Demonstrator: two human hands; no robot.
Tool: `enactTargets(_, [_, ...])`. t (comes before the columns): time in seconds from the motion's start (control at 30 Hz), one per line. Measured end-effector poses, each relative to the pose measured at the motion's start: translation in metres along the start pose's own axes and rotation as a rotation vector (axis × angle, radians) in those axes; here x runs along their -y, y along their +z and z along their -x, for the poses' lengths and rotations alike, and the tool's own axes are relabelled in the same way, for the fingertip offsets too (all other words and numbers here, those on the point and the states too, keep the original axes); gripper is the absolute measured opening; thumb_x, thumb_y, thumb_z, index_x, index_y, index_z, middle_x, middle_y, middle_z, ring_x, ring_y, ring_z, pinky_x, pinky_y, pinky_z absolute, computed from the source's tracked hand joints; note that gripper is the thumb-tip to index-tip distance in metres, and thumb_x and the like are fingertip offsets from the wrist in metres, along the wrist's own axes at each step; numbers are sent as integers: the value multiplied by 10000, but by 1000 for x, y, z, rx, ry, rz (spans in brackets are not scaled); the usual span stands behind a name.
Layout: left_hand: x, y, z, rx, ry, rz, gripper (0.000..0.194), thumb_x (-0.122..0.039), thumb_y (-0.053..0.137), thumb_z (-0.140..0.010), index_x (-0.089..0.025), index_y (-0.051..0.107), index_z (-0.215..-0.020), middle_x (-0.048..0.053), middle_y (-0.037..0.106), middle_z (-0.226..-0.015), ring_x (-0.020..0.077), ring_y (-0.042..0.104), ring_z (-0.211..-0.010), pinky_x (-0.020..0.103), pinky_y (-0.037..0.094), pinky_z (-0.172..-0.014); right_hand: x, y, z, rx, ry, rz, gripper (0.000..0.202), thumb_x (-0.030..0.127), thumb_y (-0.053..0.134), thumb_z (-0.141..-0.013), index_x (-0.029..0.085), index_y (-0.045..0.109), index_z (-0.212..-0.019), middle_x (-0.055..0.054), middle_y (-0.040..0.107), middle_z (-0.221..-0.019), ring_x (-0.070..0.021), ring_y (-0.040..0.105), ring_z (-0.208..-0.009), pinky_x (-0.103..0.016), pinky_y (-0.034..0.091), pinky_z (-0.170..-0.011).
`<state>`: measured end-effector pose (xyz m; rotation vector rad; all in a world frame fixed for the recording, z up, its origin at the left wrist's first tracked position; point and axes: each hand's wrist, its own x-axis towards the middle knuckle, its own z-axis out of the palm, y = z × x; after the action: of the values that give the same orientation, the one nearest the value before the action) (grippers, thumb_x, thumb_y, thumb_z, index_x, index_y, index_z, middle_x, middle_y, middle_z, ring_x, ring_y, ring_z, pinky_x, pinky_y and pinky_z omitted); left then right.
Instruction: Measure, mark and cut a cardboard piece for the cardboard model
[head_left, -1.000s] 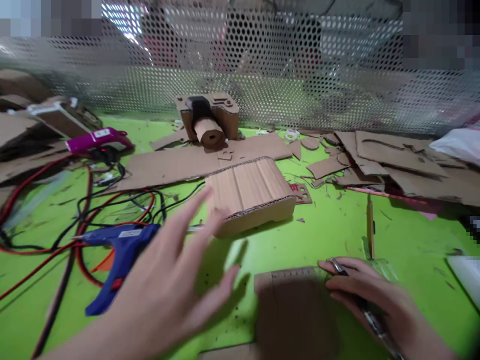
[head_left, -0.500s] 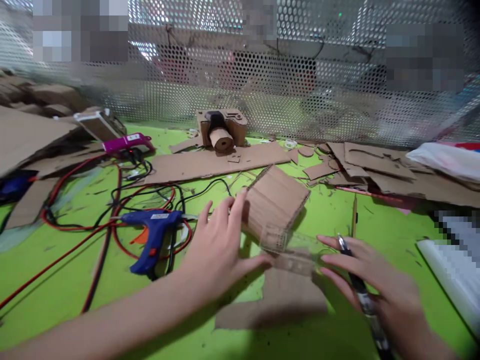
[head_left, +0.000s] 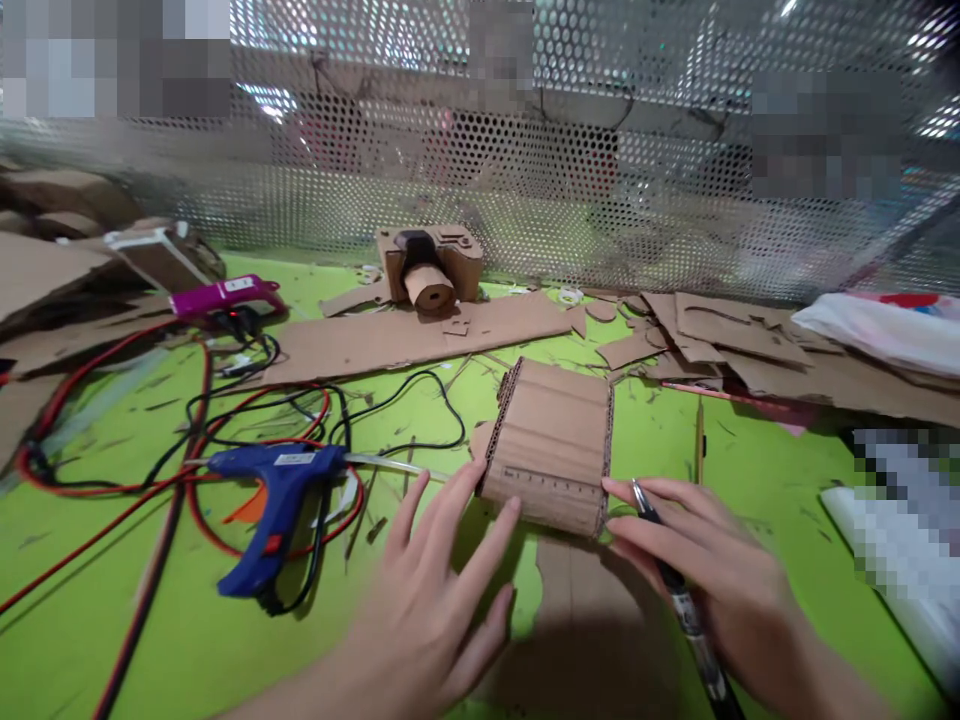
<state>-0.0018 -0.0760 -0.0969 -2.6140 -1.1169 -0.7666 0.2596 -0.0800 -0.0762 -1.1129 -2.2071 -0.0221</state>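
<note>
A small cardboard box [head_left: 559,415] with corrugated edges lies in front of me. Along its near end rests a clear ruler [head_left: 551,482], its dark markings showing against the cardboard. My left hand [head_left: 442,585] has its fingers spread, the tips touching the box's left and near edges. My right hand [head_left: 705,555] holds a black and clear pen [head_left: 686,610] slanted between its fingers. Its thumb and index fingertips are at the right end of the ruler and the box edge. Under the box's near side lies a shaded cardboard piece [head_left: 585,620].
A blue glue gun [head_left: 277,500] lies left of my hand among red and black cables [head_left: 202,400]. Behind it is a purple tool [head_left: 225,295]. A cardboard camera [head_left: 431,265] stands by the perforated metal screen [head_left: 525,200]. Cardboard scraps [head_left: 735,330] lie at the right.
The box has turned straighter toward me. The ruler, earlier tilted over its corner in my right hand, now lies along its near end. My left hand has moved lower.
</note>
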Motion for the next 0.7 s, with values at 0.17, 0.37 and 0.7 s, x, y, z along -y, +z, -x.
enactTargets(0.17, [6,12,4,-57,28,69,452,-124,517,-881,-83,478,-1330,254,237,-1545,328,237,-1456,475,210,-1179,2,0,0,67,54,-42,155,133,566,-934,244,660,-987,-68,732,-1146,-233,659,-1035,-346,562,-788])
enactTargets(0.37, [10,15,10,-64,-34,187,663,-115,503,-870,-152,301,-1501,147,146,-1623,279,286,-1448,369,399,-1105,5,0,-1,39,23,-70,176,128,553,-942,231,638,-1058,-46,751,-1122,-204,654,-1061,-301,555,-823])
enactTargets(0.7, [12,7,11,50,-19,189,726,-140,443,-885,-167,133,-1542,127,45,-1640,244,205,-1486,356,478,-1043,8,-2,-12,-45,-54,131,224,182,451,-1004,238,667,-981,-51,790,-1000,-185,745,-912,-269,599,-763])
